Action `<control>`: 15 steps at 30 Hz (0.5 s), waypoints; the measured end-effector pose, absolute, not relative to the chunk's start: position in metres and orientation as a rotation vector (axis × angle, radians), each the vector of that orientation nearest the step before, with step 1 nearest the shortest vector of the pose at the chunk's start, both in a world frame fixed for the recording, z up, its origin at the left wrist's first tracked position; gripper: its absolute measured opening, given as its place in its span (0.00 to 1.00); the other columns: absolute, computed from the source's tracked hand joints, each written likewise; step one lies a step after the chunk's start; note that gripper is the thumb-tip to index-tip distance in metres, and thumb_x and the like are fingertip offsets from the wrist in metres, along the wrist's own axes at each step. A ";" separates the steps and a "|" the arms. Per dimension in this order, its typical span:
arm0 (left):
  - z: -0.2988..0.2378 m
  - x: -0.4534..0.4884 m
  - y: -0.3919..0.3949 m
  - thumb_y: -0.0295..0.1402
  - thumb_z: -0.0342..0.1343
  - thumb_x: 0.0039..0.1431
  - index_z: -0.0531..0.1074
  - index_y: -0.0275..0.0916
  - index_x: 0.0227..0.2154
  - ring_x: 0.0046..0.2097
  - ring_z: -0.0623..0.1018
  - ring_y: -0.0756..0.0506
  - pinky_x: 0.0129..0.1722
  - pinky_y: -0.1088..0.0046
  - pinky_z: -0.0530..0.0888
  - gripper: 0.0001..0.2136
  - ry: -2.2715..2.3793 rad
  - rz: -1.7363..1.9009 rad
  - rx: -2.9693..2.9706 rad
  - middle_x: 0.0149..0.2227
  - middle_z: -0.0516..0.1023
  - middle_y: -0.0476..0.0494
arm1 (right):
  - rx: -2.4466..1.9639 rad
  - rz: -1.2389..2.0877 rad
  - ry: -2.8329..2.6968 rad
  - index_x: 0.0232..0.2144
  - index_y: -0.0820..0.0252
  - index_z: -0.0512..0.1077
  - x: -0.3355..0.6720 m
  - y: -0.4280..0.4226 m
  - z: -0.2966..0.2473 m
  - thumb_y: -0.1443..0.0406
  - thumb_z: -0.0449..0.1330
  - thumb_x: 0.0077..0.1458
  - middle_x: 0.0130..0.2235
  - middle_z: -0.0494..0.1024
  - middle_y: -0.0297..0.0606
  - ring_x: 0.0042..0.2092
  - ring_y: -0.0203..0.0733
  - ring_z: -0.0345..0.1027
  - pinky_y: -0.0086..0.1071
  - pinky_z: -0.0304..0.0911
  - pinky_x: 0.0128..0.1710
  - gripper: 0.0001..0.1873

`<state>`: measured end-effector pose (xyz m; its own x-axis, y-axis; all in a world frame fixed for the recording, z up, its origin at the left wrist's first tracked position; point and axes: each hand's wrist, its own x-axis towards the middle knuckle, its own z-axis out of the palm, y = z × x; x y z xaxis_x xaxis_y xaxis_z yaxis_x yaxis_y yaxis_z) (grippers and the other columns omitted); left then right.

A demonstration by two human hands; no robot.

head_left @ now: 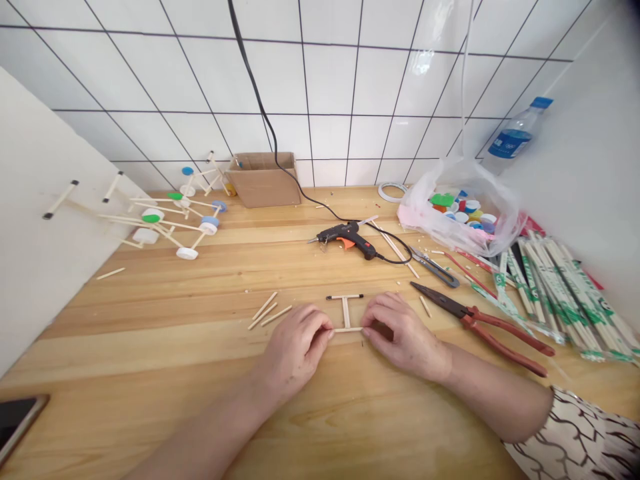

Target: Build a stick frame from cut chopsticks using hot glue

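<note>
Your left hand (pixel 293 350) and right hand (pixel 403 337) are both closed, with the fingers curled inward. Together they grip the opposite ends of the lower crosspiece (pixel 348 329) of a flat, I-shaped frame of pale wooden sticks (pixel 345 312). The frame lies flat near the middle of the light wooden surface (pixel 125 353). Its upper crosspiece has dark tips. The two-handed grip appears intended to keep the lower crosspiece steady and square against the upright; you cannot tell from this view whether the joints are bonded.

Three loose, pale wooden sticks (pixel 265 313) lie just beside your left hand, within easy reach. A black glue gun with an orange trigger (pixel 347 240) rests beyond the frame, and its black cord (pixel 260 100) rises up the white tiled wall. A pair of red-handled steel pliers (pixel 480 327) lies to the right of your right hand, toward the right edge of the surface.

Along that edge are bundled wooden sticks in green-printed paper sleeves (pixel 560 300). A clear plastic bag of coloured bottle caps (pixel 460 207) sits near the back right corner. Assembled stick frames with white bottle-cap wheels (pixel 170 220) stand toward the back left corner, grouped away from your work area.
</note>
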<state>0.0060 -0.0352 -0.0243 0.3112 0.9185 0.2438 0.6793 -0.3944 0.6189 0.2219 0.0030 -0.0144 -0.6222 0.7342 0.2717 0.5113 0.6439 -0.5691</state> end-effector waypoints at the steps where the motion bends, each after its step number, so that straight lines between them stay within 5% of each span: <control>1: -0.024 0.006 -0.035 0.27 0.48 0.61 0.67 0.39 0.29 0.34 0.71 0.46 0.34 0.71 0.67 0.06 1.423 0.807 2.179 0.30 0.71 0.47 | -0.974 0.614 -2.377 0.27 0.59 0.67 0.222 0.003 -0.014 0.72 0.56 0.52 0.31 0.71 0.37 0.36 0.42 0.62 0.36 0.56 0.38 0.05; 9: -0.022 0.006 -0.037 0.27 0.49 0.60 0.68 0.40 0.31 0.35 0.72 0.46 0.35 0.70 0.69 0.05 1.438 0.813 2.181 0.31 0.72 0.47 | -0.977 0.604 -2.378 0.27 0.59 0.67 0.220 0.004 -0.014 0.72 0.56 0.53 0.31 0.71 0.37 0.36 0.42 0.62 0.36 0.56 0.38 0.05; 15: -0.023 0.006 -0.038 0.27 0.49 0.61 0.69 0.39 0.42 0.40 0.73 0.44 0.40 0.67 0.71 0.09 1.374 0.863 2.330 0.39 0.72 0.42 | -0.973 0.588 -2.382 0.27 0.59 0.67 0.221 0.003 -0.013 0.72 0.55 0.52 0.31 0.71 0.38 0.36 0.42 0.63 0.36 0.57 0.38 0.05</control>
